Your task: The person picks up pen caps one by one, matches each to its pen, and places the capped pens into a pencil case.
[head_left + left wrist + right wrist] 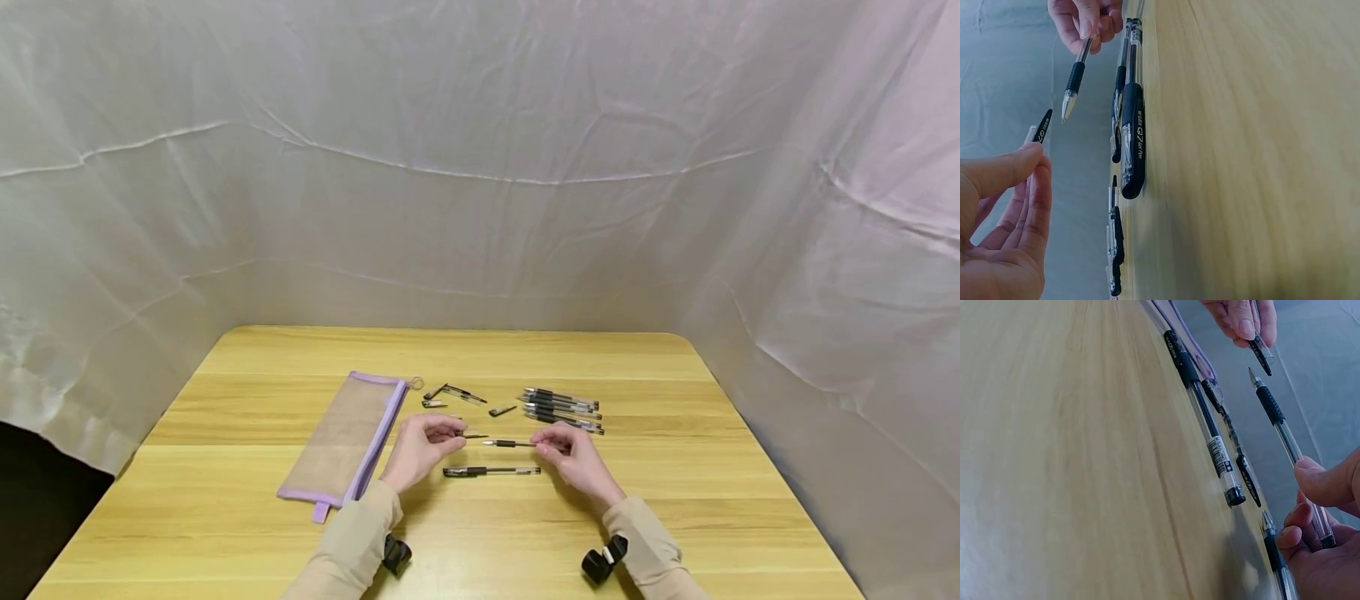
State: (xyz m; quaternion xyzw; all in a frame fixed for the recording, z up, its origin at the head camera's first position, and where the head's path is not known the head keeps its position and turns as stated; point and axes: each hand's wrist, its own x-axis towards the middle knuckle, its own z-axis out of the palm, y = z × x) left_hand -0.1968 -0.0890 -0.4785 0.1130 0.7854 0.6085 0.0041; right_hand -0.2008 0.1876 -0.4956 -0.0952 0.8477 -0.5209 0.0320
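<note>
I've got the left hand [423, 450] pinching a pen cap [1041, 131] and the right hand [577, 462] pinching an uncapped pen [1270, 407], its tip pointing at the cap, small gap between. There's a capped pen [491, 472] lying on the counter [487, 550] between my hands, toward the wrists. More pens [561, 407] are bunched just past the right one, and a mesh pouch [348, 433] lies left of the left one.

Head view looks down; opposing wrist views (closer) share the capped pen [1134, 115]
</note>
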